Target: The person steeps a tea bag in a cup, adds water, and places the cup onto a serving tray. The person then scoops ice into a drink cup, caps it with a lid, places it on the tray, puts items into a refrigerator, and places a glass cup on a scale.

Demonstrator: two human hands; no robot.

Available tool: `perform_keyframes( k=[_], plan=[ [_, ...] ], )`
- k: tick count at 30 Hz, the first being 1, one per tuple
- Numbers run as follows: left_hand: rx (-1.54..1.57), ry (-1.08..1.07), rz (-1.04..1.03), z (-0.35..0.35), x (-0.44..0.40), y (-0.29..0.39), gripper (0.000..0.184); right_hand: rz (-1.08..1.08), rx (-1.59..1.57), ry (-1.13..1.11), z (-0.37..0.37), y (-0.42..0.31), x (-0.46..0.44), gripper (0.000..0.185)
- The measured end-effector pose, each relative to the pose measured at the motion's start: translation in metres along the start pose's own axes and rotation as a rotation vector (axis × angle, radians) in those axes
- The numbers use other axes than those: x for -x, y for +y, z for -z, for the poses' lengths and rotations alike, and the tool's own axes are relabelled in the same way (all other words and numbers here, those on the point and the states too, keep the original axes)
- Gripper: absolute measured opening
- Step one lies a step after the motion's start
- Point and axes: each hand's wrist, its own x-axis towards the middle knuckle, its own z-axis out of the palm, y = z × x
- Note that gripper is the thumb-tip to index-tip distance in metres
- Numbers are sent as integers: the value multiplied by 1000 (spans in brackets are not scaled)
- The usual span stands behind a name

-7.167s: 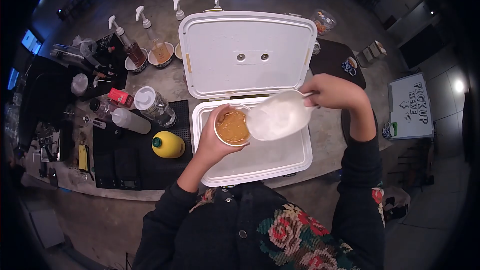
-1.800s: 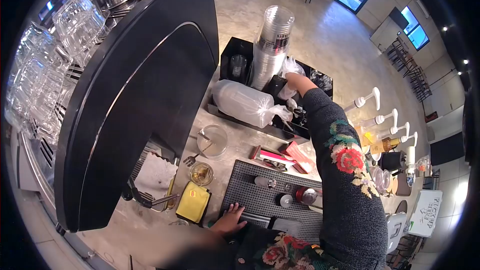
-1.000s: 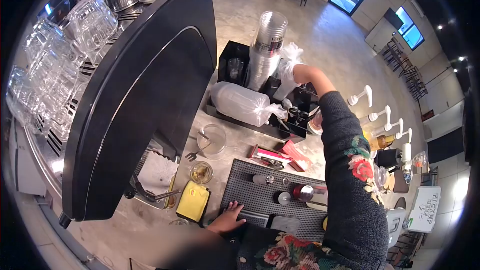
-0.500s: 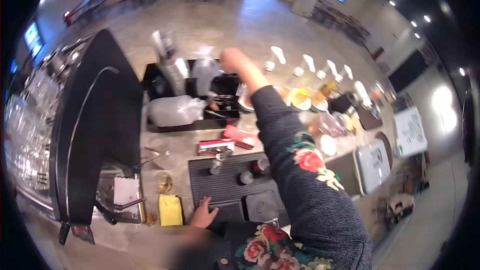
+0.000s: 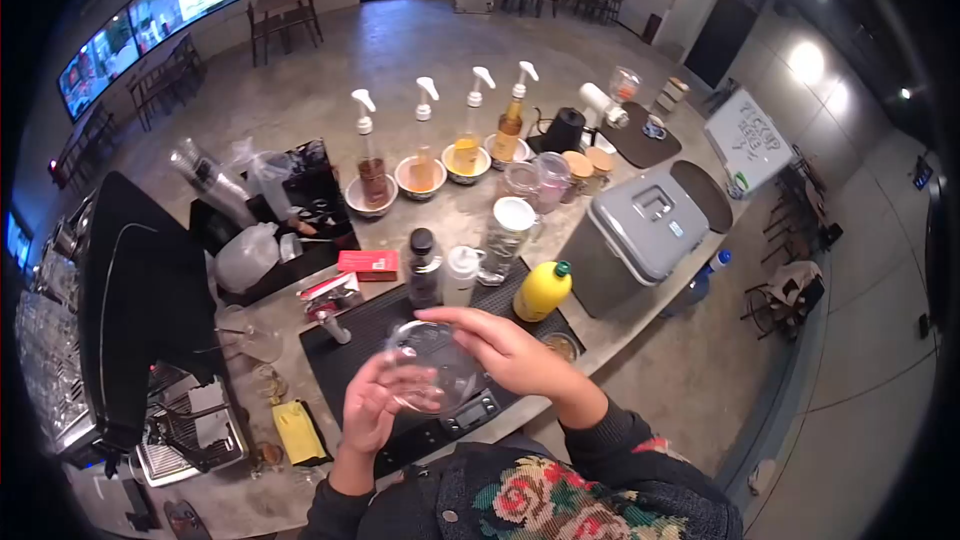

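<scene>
Between my two hands, above the black bar mat (image 5: 330, 355), is a round clear plastic cup or lid (image 5: 447, 380); I cannot tell which. My left hand (image 5: 372, 402) grips its left side, and its fingers show through the plastic. Curved over the upper right rim is my right hand (image 5: 510, 352). Just below sits a small digital scale (image 5: 470, 413). Beyond my hands stand a dark-capped bottle (image 5: 423, 270), a white-capped bottle (image 5: 461, 275) and a clear jar with a white lid (image 5: 508, 235). A yellow bottle with a green cap (image 5: 543, 292) is to the right.
Several pump bottles (image 5: 371, 180) stand in bowls along the counter's far side. At left are a coffee machine (image 5: 140, 300) and a black organizer (image 5: 345, 225) with stacked cups and plastic bags. A grey lidded bin (image 5: 650, 225) stands right. A yellow pouch (image 5: 298, 432) lies near the left.
My right hand has come back from the black organizer to the mat. My left hand has lifted from the mat, and both now hold the clear plastic piece. The view has turned right.
</scene>
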Motion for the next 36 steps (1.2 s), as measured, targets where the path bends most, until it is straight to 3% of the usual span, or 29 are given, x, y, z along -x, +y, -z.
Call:
perform_keyframes(
  k=[2, 4, 5, 9, 14, 17, 19, 20, 24, 29, 36],
  plan=[
    [-68, 59, 197, -15, -3, -28, 40, -68, 7, 80, 16, 29, 42, 40],
    [-135, 119, 393, -31, -5, -59, 38, -298, -21, 127, 34, 47, 83, 37],
    [-129, 116, 407, -37, -6, -77, 38, -309, -24, 137, 39, 57, 101, 37],
    [-351, 174, 562, -47, -18, -161, 36, -91, 706, 237, 68, 95, 157, 52],
    [-341, 260, 567, -51, -31, -240, 36, -122, 810, 52, 107, 128, 181, 72],
    [-374, 324, 456, -51, -46, -254, 40, -209, 704, 88, 139, 149, 182, 74],
    [-683, 423, 222, -12, -39, -275, 59, -293, 833, 177, 159, 170, 188, 74],
    [-691, 454, 208, 4, -31, -284, 59, -273, 822, 152, 165, 181, 190, 74],
    [-1566, 346, 77, 49, -6, -318, 83, -357, 630, 20, 183, 220, 198, 75],
    [-1250, 617, -13, 63, -16, -377, 92, -313, 604, 12, 182, 236, 207, 75],
    [-1282, 530, -33, 54, -49, -400, 88, -407, 468, 143, 215, 250, 247, 75]
  ],
)
